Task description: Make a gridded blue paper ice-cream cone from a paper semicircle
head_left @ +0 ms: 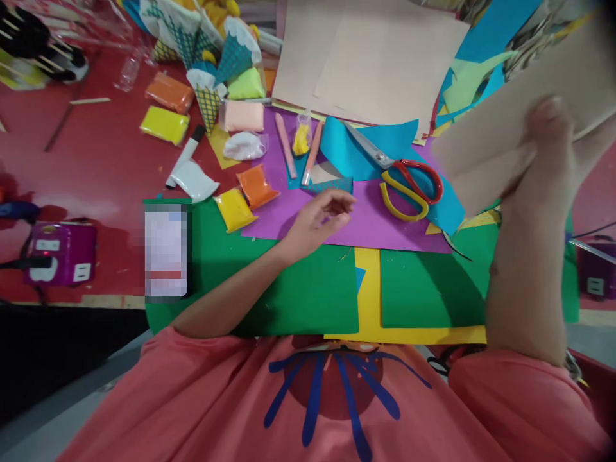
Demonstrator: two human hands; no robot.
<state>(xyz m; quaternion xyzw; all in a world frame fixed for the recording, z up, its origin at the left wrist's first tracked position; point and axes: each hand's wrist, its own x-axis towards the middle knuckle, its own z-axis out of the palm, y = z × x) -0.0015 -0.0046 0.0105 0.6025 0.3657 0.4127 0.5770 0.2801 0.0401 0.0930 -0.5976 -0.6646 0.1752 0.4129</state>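
My right hand (pixel 546 144) is raised at the right, its thumb pressed on a large beige sheet (pixel 486 135) with fingers hidden beneath. The sheet is blurred, and whether it is paper or foam cannot be told. Over the purple sheet (pixel 370 221) rests my left hand (pixel 320 221), fingers loosely curled, thumb apart, nothing visible between them. Just beyond its fingertips lies a teal dotted piece (pixel 332 185). Scissors (pixel 402 173) with one red and one yellow handle lie partly opened on a blue sheet (pixel 349 157). Two pink sticks (pixel 287 146) lie nearby.
Several clay packets (pixel 233 210) and a marker (pixel 185 156) lie at the left. Decorated paper cones (pixel 235 54) stand behind them. Beige sheets (pixel 375 58) are stacked at the back. A phone (pixel 166 250) lies on the green sheet (pixel 269 289); a purple box (pixel 60 253) sits farther left.
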